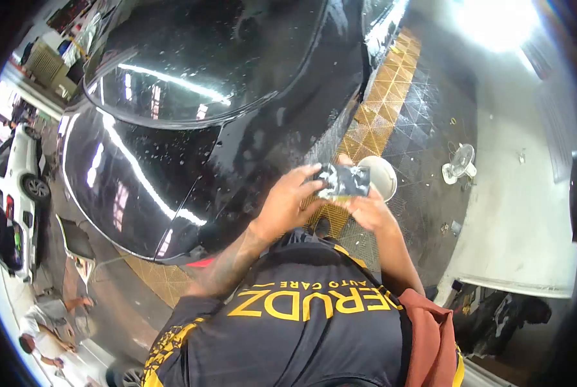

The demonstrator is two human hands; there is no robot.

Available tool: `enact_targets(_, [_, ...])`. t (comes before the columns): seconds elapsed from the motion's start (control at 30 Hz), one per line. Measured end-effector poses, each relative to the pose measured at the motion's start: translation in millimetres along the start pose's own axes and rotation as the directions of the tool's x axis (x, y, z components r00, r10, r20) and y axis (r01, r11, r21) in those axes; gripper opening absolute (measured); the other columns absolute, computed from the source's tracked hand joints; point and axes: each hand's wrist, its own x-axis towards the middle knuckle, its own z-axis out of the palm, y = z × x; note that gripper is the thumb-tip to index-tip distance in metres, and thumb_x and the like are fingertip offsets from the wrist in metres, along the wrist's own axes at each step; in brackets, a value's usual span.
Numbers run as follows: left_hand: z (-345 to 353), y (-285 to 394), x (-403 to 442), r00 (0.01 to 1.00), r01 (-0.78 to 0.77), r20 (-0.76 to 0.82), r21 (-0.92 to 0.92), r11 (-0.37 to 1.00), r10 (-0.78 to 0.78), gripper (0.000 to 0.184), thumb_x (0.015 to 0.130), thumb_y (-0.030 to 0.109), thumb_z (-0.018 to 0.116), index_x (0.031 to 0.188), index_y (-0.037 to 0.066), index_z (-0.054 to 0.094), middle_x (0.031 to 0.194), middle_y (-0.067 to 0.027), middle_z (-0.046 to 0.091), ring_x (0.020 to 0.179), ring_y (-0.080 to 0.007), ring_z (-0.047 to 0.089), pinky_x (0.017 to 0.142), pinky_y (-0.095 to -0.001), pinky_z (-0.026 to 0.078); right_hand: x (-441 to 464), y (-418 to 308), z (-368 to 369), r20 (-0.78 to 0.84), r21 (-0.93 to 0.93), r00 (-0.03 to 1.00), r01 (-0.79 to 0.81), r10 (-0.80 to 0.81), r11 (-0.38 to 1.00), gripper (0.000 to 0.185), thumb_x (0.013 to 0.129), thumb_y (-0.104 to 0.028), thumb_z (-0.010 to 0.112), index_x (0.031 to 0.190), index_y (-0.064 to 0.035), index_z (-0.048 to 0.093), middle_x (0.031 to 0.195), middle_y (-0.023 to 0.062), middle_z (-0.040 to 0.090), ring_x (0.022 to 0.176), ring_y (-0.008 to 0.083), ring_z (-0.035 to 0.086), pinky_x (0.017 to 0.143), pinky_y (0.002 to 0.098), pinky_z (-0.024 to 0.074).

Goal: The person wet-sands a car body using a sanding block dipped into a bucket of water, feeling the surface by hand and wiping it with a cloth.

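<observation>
A dark, flat sponge (344,180) with white foam smeared on its top face and a yellowish lower edge is held in front of my chest. My right hand (368,208) grips it from the right and below, with a fingertip showing at its far edge. At its left end, the fingers of my left hand (293,197) are curled against it. Close beyond the hands is the wet black car (263,142), with water drops and whitish smears on its glass and body. Behind the sponge stands a white bucket (385,175), partly covered by it.
A white fan (460,164) stands on the floor at right. Yellow floor tiles (385,97) run beside the car. A reddish-brown cloth (430,335) hangs at my right side. White cars (11,187) and another person (46,322) are at far left.
</observation>
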Motion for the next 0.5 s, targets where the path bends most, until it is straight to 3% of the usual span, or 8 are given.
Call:
enact_targets(0.03, [-5.1, 3.0, -14.6, 1.000, 0.027, 0.015, 0.019, 0.999, -0.027, 0.045, 0.072, 0.016, 0.084, 0.114, 0.009, 0.067, 0.132, -0.0173, 0.060, 0.122, -0.0380, 0.058, 0.103, -0.0456, 0.047, -0.7, 3.7, 14.9, -0.097, -0.179, 0.990, -0.115, 0.099, 0.977, 0.085, 0.091, 0.004, 0.061, 0.161, -0.0053, 0.013, 0.143, 0.0077, 0.049, 0.128, 0.0183, 0.053, 0.106, 0.0388, 0.0483])
enact_targets(0.2, [-32.7, 18.2, -57.3, 0.987, 0.157, 0.043, 0.001, 0.988, -0.157, 0.044, 0.073, 0.019, 0.084, 0.113, 0.008, 0.068, 0.128, -0.0154, 0.063, 0.121, -0.0363, 0.058, 0.102, -0.0451, 0.047, -5.2, 12.0, 44.5, 0.030, -0.302, 0.963, -0.245, 0.266, 0.921, 0.084, 0.092, 0.006, 0.058, 0.161, -0.0013, 0.011, 0.143, 0.0073, 0.048, 0.126, 0.0143, 0.051, 0.106, 0.0327, 0.0440])
enact_targets(0.27, [-38.3, 27.0, -64.0, 0.989, 0.145, -0.019, 0.052, 0.988, -0.144, 0.046, 0.073, 0.023, 0.083, 0.113, 0.007, 0.068, 0.126, -0.0147, 0.064, 0.122, -0.0355, 0.058, 0.102, -0.0443, 0.047, -1.1, 15.1, 51.0, 0.078, -0.616, 0.973, -0.123, 0.216, 0.778, 0.084, 0.091, 0.005, 0.058, 0.160, 0.0001, 0.011, 0.144, 0.0060, 0.046, 0.125, 0.0126, 0.050, 0.106, 0.0310, 0.0419])
enact_targets(0.3, [-36.0, 25.4, -70.1, 0.989, 0.144, -0.032, 0.091, 0.985, -0.141, 0.047, 0.074, 0.024, 0.083, 0.115, 0.007, 0.068, 0.128, -0.0146, 0.063, 0.123, -0.0348, 0.058, 0.104, -0.0441, 0.046, -0.2, 12.0, 60.0, 0.073, -0.553, 0.948, -0.221, 0.311, 0.804, 0.088, 0.089, 0.005, 0.059, 0.160, 0.0006, 0.008, 0.145, 0.0049, 0.044, 0.126, 0.0110, 0.047, 0.108, 0.0299, 0.0385])
enact_targets(0.4, [-37.3, 40.1, -80.1, 0.971, 0.197, -0.164, 0.132, 0.972, -0.174, 0.046, 0.076, 0.023, 0.081, 0.117, 0.007, 0.068, 0.130, -0.0140, 0.062, 0.124, -0.0340, 0.057, 0.105, -0.0440, 0.045, 3.3, 13.8, 75.9, 0.101, -0.504, 0.925, -0.269, 0.365, 0.821, 0.092, 0.086, 0.007, 0.057, 0.161, -0.0012, 0.004, 0.146, 0.0049, 0.042, 0.123, 0.0104, 0.047, 0.107, 0.0290, 0.0386])
enact_targets(0.5, [-32.3, 45.8, -95.8, 0.972, 0.162, -0.198, 0.186, 0.969, -0.124, 0.046, 0.077, 0.021, 0.080, 0.119, 0.007, 0.068, 0.131, -0.0135, 0.062, 0.121, -0.0335, 0.060, 0.102, -0.0429, 0.049, 4.5, 20.3, 85.7, 0.122, -0.578, 0.915, -0.250, 0.385, 0.777, 0.097, 0.083, 0.009, 0.055, 0.162, -0.0060, -0.001, 0.142, 0.0045, 0.044, 0.114, 0.0094, 0.050, 0.099, 0.0276, 0.0427])
